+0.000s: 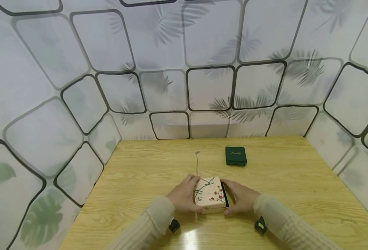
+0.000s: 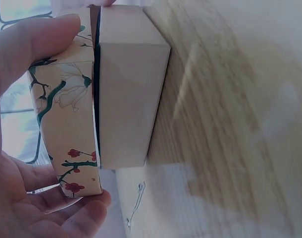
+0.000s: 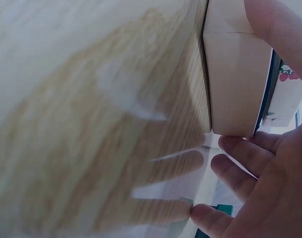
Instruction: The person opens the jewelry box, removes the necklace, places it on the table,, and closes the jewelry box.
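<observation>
A small cream gift box stands between both hands on the wooden table. Its lid [image 1: 209,191], printed with branches and red blossoms, sits a little raised and askew over the plain base [image 2: 128,99]. A dark strip of the box's inner rim [image 3: 270,89] shows between them. My left hand [image 1: 185,196] grips the lid, thumb on the near side and fingers on the far side. From the right, my right hand [image 1: 243,197] holds the base between thumb and fingers. What lies inside the box is hidden.
Behind the box a thin chain necklace [image 1: 197,164] with a small pendant lies stretched out on the table [image 1: 146,166]. A dark green jewelry box [image 1: 236,156] sits farther back to the right. Patterned cloth walls [image 1: 168,93] enclose the table's back and sides.
</observation>
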{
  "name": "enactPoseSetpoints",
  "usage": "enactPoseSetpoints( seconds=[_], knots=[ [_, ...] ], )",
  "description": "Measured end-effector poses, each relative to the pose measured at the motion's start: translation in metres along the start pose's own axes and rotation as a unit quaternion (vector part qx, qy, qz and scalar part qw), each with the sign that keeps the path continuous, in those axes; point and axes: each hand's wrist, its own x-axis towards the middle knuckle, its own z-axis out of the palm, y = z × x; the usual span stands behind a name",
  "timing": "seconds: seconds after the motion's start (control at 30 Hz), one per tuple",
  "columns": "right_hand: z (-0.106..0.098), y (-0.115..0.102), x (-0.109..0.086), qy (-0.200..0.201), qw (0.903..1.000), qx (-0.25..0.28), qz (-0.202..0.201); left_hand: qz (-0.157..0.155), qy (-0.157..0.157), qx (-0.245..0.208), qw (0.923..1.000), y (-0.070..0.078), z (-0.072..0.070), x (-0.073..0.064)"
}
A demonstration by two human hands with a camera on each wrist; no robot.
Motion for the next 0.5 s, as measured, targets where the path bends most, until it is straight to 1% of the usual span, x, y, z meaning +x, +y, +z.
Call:
enactPoseSetpoints(
  seconds=[0.23,0.5],
  knots=[
    [0.002,0.0006,0.0002,-0.001,0.9999,0.011,0.003,0.008,-0.008,0.011,0.9999,0.0027,0.0069,0.0034],
    [0.0015,0.0022,-0.0013,-0.002,0.9999,0.014,0.006,0.006,-0.004,0.008,0.9999,0.0074,0.0074,0.005]
  ],
)
